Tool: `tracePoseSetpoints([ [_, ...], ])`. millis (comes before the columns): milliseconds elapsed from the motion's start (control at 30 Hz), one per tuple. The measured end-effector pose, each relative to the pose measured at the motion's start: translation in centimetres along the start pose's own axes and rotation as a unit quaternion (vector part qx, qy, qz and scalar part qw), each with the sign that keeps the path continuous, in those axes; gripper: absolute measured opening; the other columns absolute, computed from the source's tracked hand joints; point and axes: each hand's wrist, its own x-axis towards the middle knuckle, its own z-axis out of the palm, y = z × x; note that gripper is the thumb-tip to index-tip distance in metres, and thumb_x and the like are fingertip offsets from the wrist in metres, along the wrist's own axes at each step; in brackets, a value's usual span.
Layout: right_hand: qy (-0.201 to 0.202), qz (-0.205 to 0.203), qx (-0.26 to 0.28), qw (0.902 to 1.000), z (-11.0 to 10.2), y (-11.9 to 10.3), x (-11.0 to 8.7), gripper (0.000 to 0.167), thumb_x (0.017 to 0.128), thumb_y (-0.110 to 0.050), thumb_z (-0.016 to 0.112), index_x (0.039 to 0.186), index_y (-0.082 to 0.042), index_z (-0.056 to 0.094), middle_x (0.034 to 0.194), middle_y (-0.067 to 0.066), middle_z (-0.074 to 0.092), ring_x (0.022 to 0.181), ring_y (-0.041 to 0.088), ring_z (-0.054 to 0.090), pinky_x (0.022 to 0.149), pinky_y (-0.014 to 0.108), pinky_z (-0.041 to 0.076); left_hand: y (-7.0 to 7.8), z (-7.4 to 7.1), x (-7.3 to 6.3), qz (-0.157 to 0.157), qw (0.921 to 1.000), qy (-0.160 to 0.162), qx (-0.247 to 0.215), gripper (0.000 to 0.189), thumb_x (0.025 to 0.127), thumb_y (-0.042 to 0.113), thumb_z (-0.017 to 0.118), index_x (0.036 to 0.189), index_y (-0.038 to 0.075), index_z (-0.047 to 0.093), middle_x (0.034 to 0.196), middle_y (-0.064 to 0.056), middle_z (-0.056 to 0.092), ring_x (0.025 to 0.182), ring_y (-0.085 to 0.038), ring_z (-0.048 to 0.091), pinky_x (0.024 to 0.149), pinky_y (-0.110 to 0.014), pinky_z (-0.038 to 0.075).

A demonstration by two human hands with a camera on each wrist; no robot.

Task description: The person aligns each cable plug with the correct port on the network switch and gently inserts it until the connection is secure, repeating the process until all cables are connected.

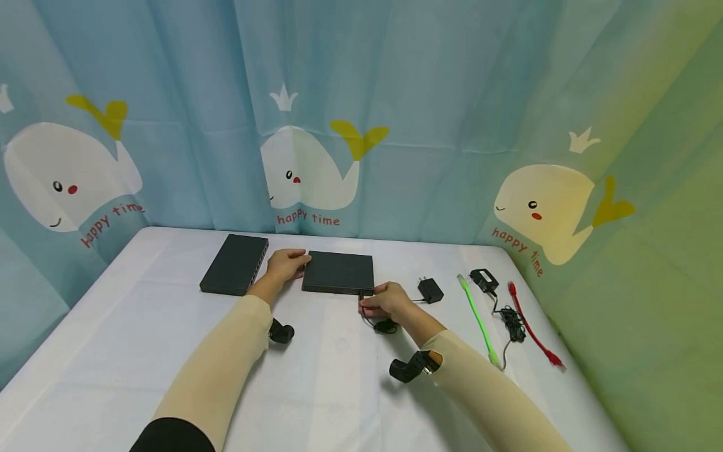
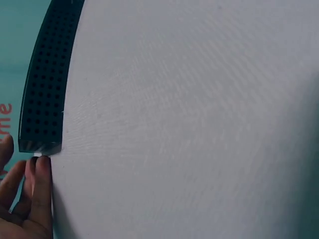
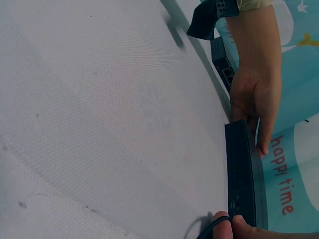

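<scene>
A flat black network switch (image 1: 339, 271) lies on the white table with its perforated side toward me. My left hand (image 1: 287, 263) holds its left end, thumb over the top and fingers at the side. At the right of the near side, my right hand (image 1: 390, 300) pinches the plug of a thin black power cord (image 3: 212, 226) right at the switch's edge; the fingertips hide most of the plug. The cord loops below that hand. A black power adapter (image 1: 431, 290) with metal prongs lies to its right.
Another black box (image 1: 234, 263), ports along its right side, lies left of my left hand. Toward the table's right edge are a green network cable (image 1: 479, 319), a second adapter (image 1: 484, 279) with a bundled cord (image 1: 513, 323), and a red network cable (image 1: 533, 331). Whale-print curtains hang behind.
</scene>
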Motion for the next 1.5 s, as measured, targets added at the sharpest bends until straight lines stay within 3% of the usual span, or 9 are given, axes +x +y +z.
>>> tracePoseSetpoints([
  [300,0.001,0.004,0.0,1.0,0.09,-0.25,-0.13,0.047,0.085,0.015,0.067,0.121,0.006,0.038,0.072,0.013,0.07,0.055,0.015,0.069,0.052,0.021,0.057,-0.09,0.56,0.36,0.03,0.9981,0.013,0.052,0.049,0.092,0.026,0.072,0.135,0.007,0.06,0.132,-0.014,0.062,0.112,-0.029,0.062,0.089,-0.034,0.057],
  [533,0.012,0.002,-0.008,0.9999,0.06,-0.24,0.13,0.046,0.084,0.015,0.067,0.12,0.005,0.04,0.073,0.013,0.071,0.055,0.015,0.069,0.051,0.02,0.056,-0.22,0.88,0.1,0.039,0.9951,0.026,0.088,0.049,0.093,0.028,0.071,0.136,0.009,0.06,0.135,-0.011,0.061,0.117,-0.026,0.059,0.088,-0.032,0.055],
  [800,0.01,-0.005,0.003,0.9999,0.12,-0.13,0.41,0.044,0.085,0.016,0.066,0.119,0.007,0.041,0.072,0.014,0.072,0.055,0.016,0.07,0.051,0.021,0.057,-0.44,0.95,-0.1,0.033,0.9959,0.04,0.074,0.046,0.093,0.026,0.07,0.136,0.01,0.061,0.134,-0.011,0.062,0.124,-0.026,0.057,0.098,-0.036,0.052],
  [1067,0.022,-0.001,0.001,0.9997,0.15,-0.04,0.35,0.043,0.083,0.015,0.068,0.116,0.005,0.044,0.069,0.012,0.071,0.052,0.014,0.068,0.049,0.02,0.056,-0.55,1.04,-0.19,0.041,0.9958,0.037,0.073,0.046,0.093,0.026,0.07,0.135,0.009,0.061,0.133,-0.012,0.063,0.121,-0.027,0.059,0.098,-0.036,0.053],
  [1300,0.024,0.006,0.008,0.9997,0.06,-0.13,0.56,0.043,0.083,0.016,0.069,0.116,0.005,0.043,0.073,0.014,0.071,0.055,0.016,0.069,0.052,0.021,0.057,-0.66,0.91,0.03,0.043,0.9959,0.03,0.074,0.047,0.093,0.027,0.071,0.135,0.009,0.061,0.133,-0.012,0.063,0.127,-0.03,0.053,0.111,-0.041,0.041],
  [1500,0.028,0.015,0.004,0.9995,-0.04,-0.19,0.69,0.041,0.084,0.013,0.069,0.116,0.004,0.043,0.07,0.011,0.07,0.055,0.014,0.068,0.052,0.021,0.057,-0.72,0.91,0.11,0.038,0.9968,0.02,0.068,0.048,0.093,0.027,0.071,0.137,0.01,0.06,0.134,-0.012,0.062,0.128,-0.029,0.053,0.11,-0.04,0.042],
])
